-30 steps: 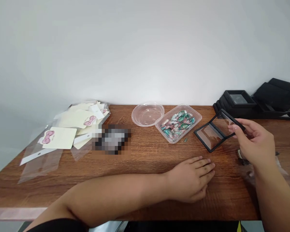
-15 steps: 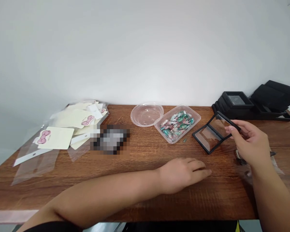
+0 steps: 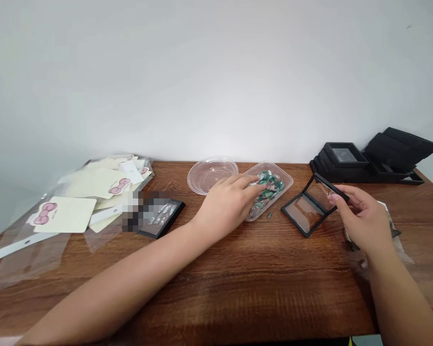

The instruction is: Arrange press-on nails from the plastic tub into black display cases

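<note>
My left hand [image 3: 228,202] reaches over a clear rectangular tub [image 3: 286,179] of small glossy green and pink nail-shaped pieces [image 3: 272,186]. Its fingers are stretched out, with the tips at the pieces; the thumb is hidden. My right hand [image 3: 362,216] grips the upper half of a black hinged film display frame [image 3: 306,211], thumb and fingers pinching its edge. The frame stands opened out, its lower half at the tabletop and clear film in both halves. One loose piece [image 3: 269,215] lies between tub and frame.
Left of the tub is a clear round dish [image 3: 198,180]. A partly blurred black display frame [image 3: 162,221] holds several pieces. Cream cards [image 3: 67,214] in clear bags cover the left side. Black frames [image 3: 346,163] are stacked at the back right. Plastic wrapping [image 3: 400,245] lies beside my right wrist.
My left hand has moved from the table's front up and left to the tub, its fingers now over the pieces. My right hand still holds the hinged frame. The view has shifted slightly.
</note>
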{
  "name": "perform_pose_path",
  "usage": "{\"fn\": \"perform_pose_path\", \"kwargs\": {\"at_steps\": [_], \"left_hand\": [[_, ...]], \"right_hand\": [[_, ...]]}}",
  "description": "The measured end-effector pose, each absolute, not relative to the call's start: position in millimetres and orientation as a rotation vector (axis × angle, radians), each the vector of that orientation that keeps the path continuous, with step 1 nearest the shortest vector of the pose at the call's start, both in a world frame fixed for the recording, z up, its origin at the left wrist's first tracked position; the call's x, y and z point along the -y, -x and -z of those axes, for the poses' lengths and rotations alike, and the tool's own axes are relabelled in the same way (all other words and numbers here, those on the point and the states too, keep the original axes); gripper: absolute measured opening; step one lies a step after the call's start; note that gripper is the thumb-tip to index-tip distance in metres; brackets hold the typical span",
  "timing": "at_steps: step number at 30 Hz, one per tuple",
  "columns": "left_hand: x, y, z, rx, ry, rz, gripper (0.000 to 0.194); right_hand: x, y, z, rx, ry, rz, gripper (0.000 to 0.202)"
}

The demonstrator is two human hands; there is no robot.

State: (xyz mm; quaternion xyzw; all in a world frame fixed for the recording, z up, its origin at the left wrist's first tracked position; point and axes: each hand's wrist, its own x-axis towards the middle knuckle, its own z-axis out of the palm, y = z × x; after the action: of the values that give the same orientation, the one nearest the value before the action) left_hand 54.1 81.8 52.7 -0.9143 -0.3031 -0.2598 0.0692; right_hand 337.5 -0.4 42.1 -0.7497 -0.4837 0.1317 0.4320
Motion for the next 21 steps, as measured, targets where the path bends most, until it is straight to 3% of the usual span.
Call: {"fn": "perform_pose_path", "kwargs": {"at_steps": [4, 11, 21], "left_hand": [[-71.7, -62.8, -48.0, 0.854, 2.724, 0.718, 0.020], [-24.9, -86.0, -26.7, 0.805, 2.784, 0.522, 0.049], [-4.0, -86.5, -2.9, 0.868, 2.586, 0.165, 0.071]], "right_hand": [[1.3, -338.9, -41.4, 1.218, 1.858, -0.354, 0.030], [1.5, -339.9, -40.1, 1.244, 1.868, -0.349, 0.032], [0.8, -337.7, -42.6, 1.240, 1.850, -0.379, 0.034]]}}
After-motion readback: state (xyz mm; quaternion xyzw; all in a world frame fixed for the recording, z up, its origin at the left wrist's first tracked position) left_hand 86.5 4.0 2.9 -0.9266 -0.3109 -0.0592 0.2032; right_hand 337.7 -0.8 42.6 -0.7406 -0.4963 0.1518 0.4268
